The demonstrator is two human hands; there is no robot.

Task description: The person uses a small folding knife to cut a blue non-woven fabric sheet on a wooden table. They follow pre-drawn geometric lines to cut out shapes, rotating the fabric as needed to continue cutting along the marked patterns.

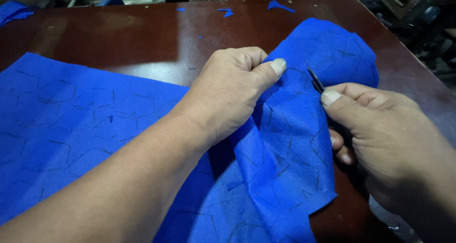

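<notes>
A large blue fabric sheet (pixel 71 124) with many short dark slits lies over a dark brown wooden table (pixel 142 38). My left hand (pixel 228 93) pinches a raised fold of the fabric between thumb and fingers near the middle. My right hand (pixel 384 138) grips a small dark blade (pixel 315 80), whose tip touches the fabric just right of my left thumb.
Small blue fabric scraps (pixel 227 11) lie scattered near the table's far edge, and another blue piece (pixel 13 10) sits at the far left corner. Beyond the right edge stands cluttered dark equipment (pixel 418 15).
</notes>
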